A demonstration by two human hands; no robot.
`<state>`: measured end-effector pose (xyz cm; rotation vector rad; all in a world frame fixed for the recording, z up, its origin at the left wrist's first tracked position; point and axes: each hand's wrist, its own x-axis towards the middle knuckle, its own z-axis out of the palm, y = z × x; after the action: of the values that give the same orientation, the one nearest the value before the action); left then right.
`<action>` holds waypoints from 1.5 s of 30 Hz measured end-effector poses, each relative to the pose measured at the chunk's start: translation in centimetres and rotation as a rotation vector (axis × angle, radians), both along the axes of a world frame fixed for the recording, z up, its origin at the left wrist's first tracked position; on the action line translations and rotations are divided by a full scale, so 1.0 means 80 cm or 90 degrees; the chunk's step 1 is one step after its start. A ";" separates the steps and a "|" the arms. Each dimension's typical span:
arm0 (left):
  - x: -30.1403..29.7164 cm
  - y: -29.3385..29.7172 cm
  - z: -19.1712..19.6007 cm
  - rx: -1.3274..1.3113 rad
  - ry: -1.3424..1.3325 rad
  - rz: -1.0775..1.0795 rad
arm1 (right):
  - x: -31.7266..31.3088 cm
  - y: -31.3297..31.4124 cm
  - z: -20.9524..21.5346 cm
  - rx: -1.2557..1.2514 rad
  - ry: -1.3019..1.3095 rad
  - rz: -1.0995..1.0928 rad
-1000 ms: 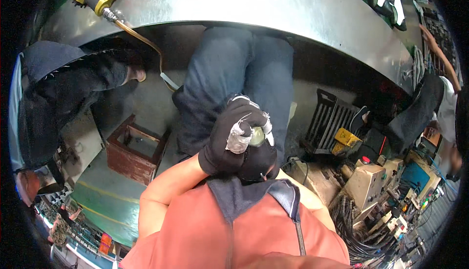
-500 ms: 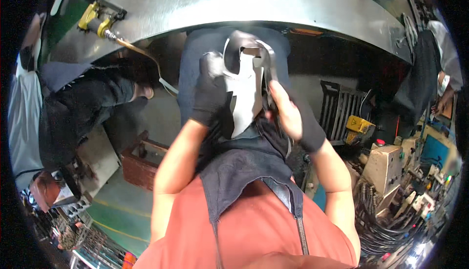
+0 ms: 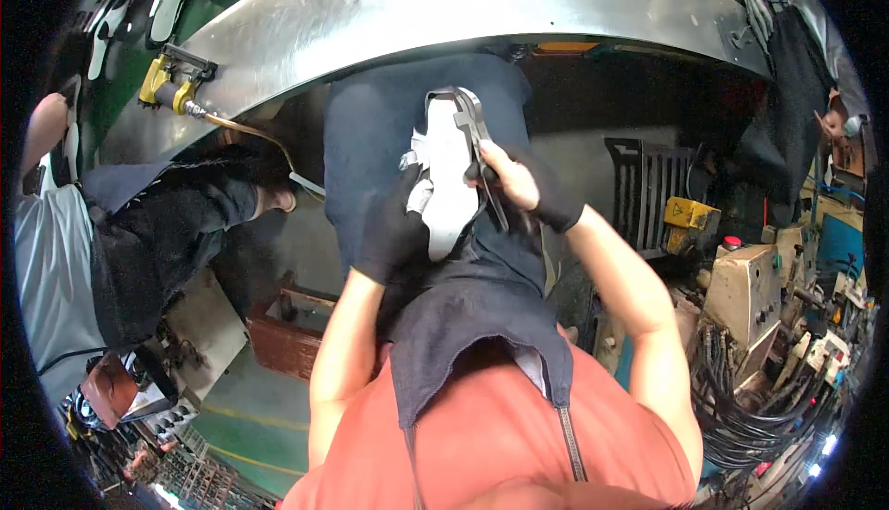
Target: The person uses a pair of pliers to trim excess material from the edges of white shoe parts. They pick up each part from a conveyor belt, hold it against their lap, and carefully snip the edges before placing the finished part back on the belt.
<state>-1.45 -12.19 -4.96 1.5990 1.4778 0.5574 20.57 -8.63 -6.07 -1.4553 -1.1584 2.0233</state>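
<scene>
An unfinished sandal (image 3: 451,176) lies over my lap, its long white sole-shaped face turned up and its toe-to-heel line pointing away from me. Dark and grey straps run along its rim. My left hand (image 3: 394,218), in a black fingerless glove, wraps round the left side, where a crumpled pale flap sticks out. On the right, my right hand (image 3: 523,184), gloved the same way, has thumb and fingers closed on the edge and a dark strap (image 3: 494,202). The undersides of both grips are hidden.
A metal bench (image 3: 389,10) curves across in front of me. On its left lies a yellow staple gun (image 3: 165,88) with an air hose. Another person's leg (image 3: 176,232) is at left. A brown box (image 3: 287,334) and a control box (image 3: 745,292) with a red button stand either side.
The sandal has turned so its white face shows more fully, and its loose straps lie closer in. My right hand has shifted up and inward to its edge. The whole view has moved slightly.
</scene>
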 end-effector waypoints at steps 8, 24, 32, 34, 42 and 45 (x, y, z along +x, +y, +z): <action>0.023 -0.004 0.028 0.173 0.101 -0.035 | 0.025 0.000 0.040 0.240 -0.254 0.324; -0.017 -0.009 -0.018 0.165 0.129 -0.087 | -0.029 -0.090 0.008 0.418 -0.309 0.050; 0.028 0.041 -0.060 0.088 -0.140 0.112 | -0.021 -0.091 -0.016 0.436 -0.311 0.070; 0.035 0.044 -0.054 0.116 -0.044 0.082 | -0.012 -0.088 -0.016 0.425 -0.284 0.078; 0.029 0.054 -0.046 0.064 0.158 0.078 | 0.050 0.032 0.165 0.273 -0.450 0.472; 0.002 0.046 -0.069 0.014 0.008 0.031 | -0.008 0.027 0.186 0.501 -0.345 0.325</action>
<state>-1.26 -8.49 -10.47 1.5902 1.5280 0.5933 19.93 -6.48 8.82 -1.3682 -2.3970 1.1289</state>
